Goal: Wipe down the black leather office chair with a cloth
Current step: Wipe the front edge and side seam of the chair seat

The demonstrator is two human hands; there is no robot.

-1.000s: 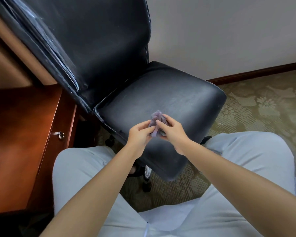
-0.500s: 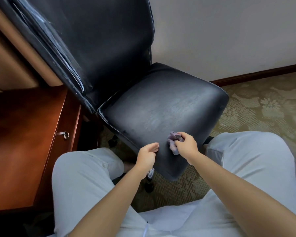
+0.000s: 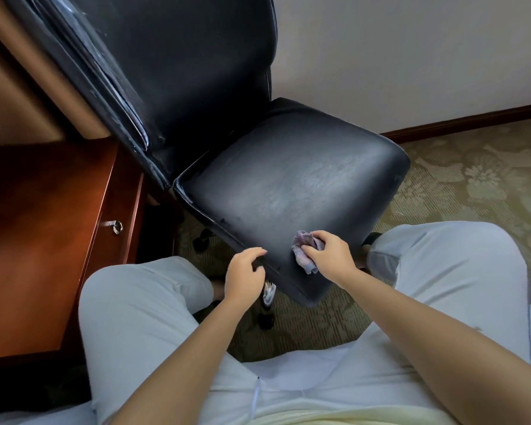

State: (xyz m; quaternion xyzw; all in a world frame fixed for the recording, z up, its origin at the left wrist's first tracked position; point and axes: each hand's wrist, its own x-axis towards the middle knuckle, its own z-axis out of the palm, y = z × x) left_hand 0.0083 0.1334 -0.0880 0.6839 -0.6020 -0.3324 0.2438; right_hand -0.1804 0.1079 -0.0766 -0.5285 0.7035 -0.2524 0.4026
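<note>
Cloth (image 3: 305, 249), a small bunched soft purple rag, is gripped by the right hand (image 3: 328, 256) against the black leather office chair (image 3: 288, 185) seat's near corner; left hand (image 3: 246, 274) rests loosely curled, empty, on the seat edge.

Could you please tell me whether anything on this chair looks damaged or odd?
Yes: the backrest's left edge looks worn, with pale scuffs and peeling seams. The seat shows dull greyish patches. Nothing looks spilled.
</note>
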